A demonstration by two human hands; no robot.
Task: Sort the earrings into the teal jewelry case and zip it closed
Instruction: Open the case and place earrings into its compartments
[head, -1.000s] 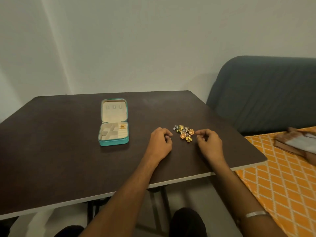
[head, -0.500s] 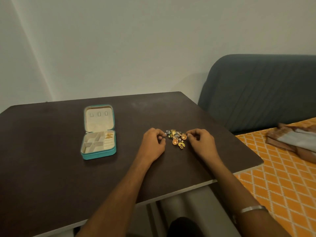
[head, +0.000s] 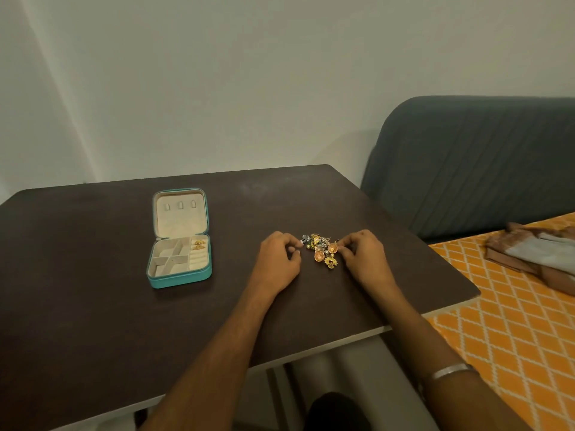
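Near the tabletop's front edge, both forearms reach in. The left hand and right hand have closed in on the earrings since a second ago, curled fingertips now touching the pile toward the right edge; whether either pinches one is unclear. Sorting is barely begun. Farther left, the teal jewelry case lies open, holding a few gold pieces.

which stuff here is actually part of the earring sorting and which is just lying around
Part of the job:
- teal jewelry case, open, a few gold earrings already inside
- pile of earrings on the table
- left hand and right hand, either side of the pile

Just lying about:
- folded cloth on the orange patterned cover
- grey headboard
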